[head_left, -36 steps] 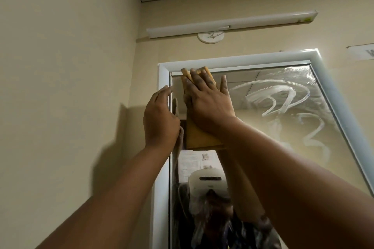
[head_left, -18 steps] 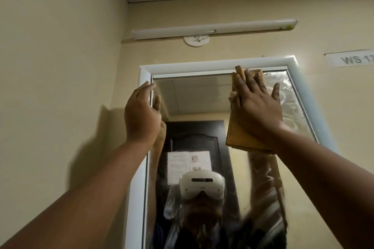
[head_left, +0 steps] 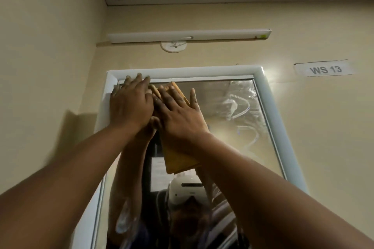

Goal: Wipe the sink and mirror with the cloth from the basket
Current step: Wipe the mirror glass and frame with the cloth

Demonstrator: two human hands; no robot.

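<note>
The right hand (head_left: 178, 115) is laid flat on the yellow-brown cloth (head_left: 178, 155), with the fingers straight and slightly spread, so that the cloth is pressed against the glass of the mirror (head_left: 238, 127) near its top left corner. The cloth is folded into a long pad; its upper end is seen past the fingertips, just below the top bar of the white mirror frame (head_left: 202, 72), and its lower end is seen hanging below the wrist. The thumb is held out to the right, flat on the glass beside the cloth.

The left hand (head_left: 130, 105) is also held flat and opened out, with nothing gripped in it. It is placed at the top left corner of the mirror, its fingertips lying over the top bar of the frame and its outer edge against the left bar. The two hands are set side by side, touching or nearly so.

Curved wet streaks are left on the right half of the mirror. Above the mirror a tube light (head_left: 190, 35) is fixed to the wall, and to the right of the mirror a label marked WS 13 (head_left: 323, 68) is stuck.
</note>
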